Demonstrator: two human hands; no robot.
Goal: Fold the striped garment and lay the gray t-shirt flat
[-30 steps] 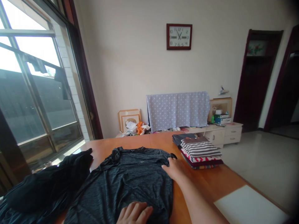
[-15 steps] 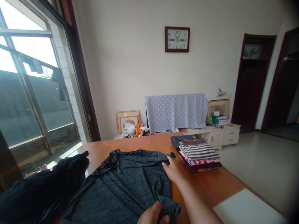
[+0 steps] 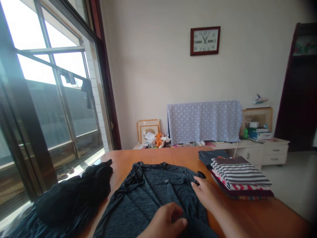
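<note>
A dark grey heathered T-shirt (image 3: 151, 198) lies spread face up on the orange wooden table (image 3: 158, 157), collar away from me. My right hand (image 3: 206, 195) rests flat on the shirt's right shoulder, fingers stretched toward the sleeve. My left hand (image 3: 164, 223) is at the bottom of the view, its fingers pinched on a fold of the shirt's right side, lifted slightly over the shirt's front.
A stack of folded clothes (image 3: 237, 175), striped on top, sits to the right on the table. A heap of dark garments (image 3: 71, 198) lies to the left by the window. Behind the table stand a low white cabinet (image 3: 262, 152), a dotted cloth and picture frames.
My left hand went from lying flat on the shirt's hem to pinching its right side and carrying the fabric up and inward. The view has turned left.
</note>
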